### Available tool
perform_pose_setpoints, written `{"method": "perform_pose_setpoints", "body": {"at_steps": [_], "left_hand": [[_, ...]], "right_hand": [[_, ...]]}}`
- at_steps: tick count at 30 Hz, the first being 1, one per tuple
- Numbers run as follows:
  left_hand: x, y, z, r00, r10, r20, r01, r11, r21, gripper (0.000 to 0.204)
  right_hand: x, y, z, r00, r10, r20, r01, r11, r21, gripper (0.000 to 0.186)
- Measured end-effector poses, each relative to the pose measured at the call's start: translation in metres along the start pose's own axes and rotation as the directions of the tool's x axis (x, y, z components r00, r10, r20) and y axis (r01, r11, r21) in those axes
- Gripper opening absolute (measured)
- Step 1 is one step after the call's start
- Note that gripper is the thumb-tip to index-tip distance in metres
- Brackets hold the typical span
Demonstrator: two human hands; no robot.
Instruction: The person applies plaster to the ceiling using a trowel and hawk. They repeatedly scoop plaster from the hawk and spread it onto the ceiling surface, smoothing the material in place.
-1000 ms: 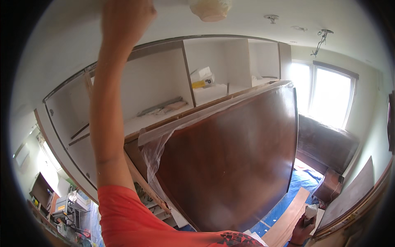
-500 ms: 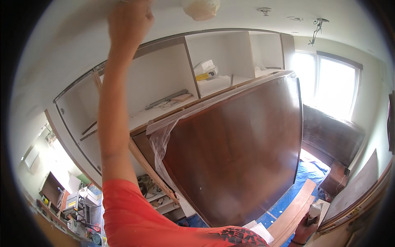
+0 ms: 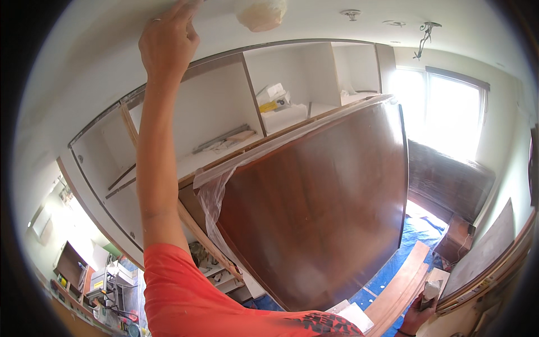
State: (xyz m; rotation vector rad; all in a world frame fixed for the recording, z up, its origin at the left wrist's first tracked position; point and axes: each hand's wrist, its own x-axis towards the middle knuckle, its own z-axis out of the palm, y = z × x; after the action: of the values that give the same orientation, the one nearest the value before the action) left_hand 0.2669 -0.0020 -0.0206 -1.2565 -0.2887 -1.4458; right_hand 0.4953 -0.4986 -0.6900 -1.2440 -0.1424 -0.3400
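My left hand (image 3: 168,39) is raised overhead against the white ceiling (image 3: 95,50), its bare arm coming out of a red sleeve. The fingers are pinched together near the top edge, and whatever they hold is cut off or hidden. Beside that hand, a pale rounded bulge with a beige surface (image 3: 261,14) shows at the ceiling. Low at the right, my right hand (image 3: 416,317) is wrapped round a small dark object topped with a whitish lump (image 3: 431,290). A dark band circles that wrist.
A large reddish-brown panel (image 3: 314,208), edged with clear plastic, leans before open white cabinets (image 3: 213,106). Long planks (image 3: 396,289) lie over blue sheeting (image 3: 407,238). A plastic-wrapped dark piece of furniture (image 3: 449,180) stands below the window (image 3: 441,115). Wires hang from the ceiling fitting (image 3: 426,39).
My left hand sits lower in the picture, with more of its fingers showing. The room has shifted slightly left in view. My right hand keeps its hold on the small dark object.
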Motion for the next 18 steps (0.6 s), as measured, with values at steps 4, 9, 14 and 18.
{"method": "perform_pose_setpoints", "body": {"at_steps": [4,9,14,18], "left_hand": [[-0.001,0.001,0.002,0.999,0.046,0.002,-0.046,0.996,0.074,0.034],[0.000,0.000,-0.005,0.998,-0.014,-0.065,0.019,0.997,0.080,0.034],[0.003,0.005,-0.008,0.999,0.036,-0.036,-0.036,0.999,-0.012,0.028],[0.002,0.007,-0.005,1.000,-0.003,-0.023,0.001,0.994,-0.113,0.021]], "right_hand": [[0.002,0.017,-0.005,0.963,0.266,0.031,-0.237,0.794,0.560,0.049],[0.003,0.030,-0.013,0.995,0.096,-0.002,-0.095,0.982,0.161,0.050],[0.006,0.017,-0.009,0.932,0.363,0.014,-0.291,0.721,0.629,0.051],[0.009,0.010,0.001,0.943,0.330,0.049,-0.303,0.786,0.539,0.052]]}}
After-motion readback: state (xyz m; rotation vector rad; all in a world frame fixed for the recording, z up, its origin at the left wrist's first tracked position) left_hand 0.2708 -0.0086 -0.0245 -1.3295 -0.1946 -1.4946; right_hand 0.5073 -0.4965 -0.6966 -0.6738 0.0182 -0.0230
